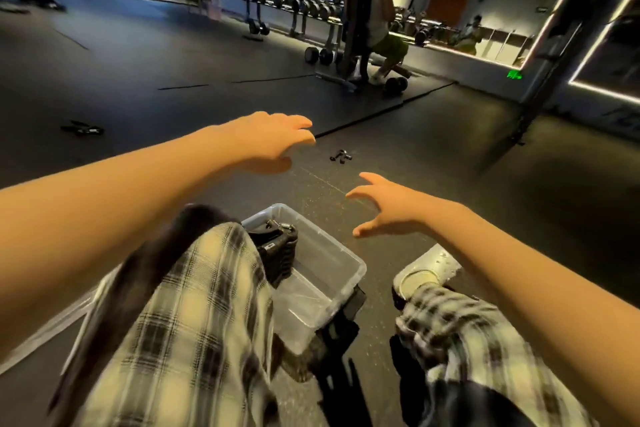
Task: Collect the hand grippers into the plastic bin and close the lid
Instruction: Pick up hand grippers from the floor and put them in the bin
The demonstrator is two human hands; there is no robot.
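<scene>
Clear plastic bin (332, 263) on the dark gym floor (450, 166), between the plaid-trousered knees, lid off. Inside the bin, at its far left corner: black hand grippers (277, 246), piled, one with a small pale label too blurred to read. Beyond the bin, well apart: another hand gripper on the floor (341, 156). Far left of the bin, a third hand gripper (83, 128), also on the floor. Left hand (273, 142) stretched out past the bin, fingers spread, empty, near the gripper ahead but not touching. Right hand (384, 204) likewise spread wide, holding nothing, just right of the bin's far end. White shoe (426, 270) right of the bin. Far behind the bin: dumbbell rack (291, 0) and a small green lit sign (514, 74), lettering unreadable.
</scene>
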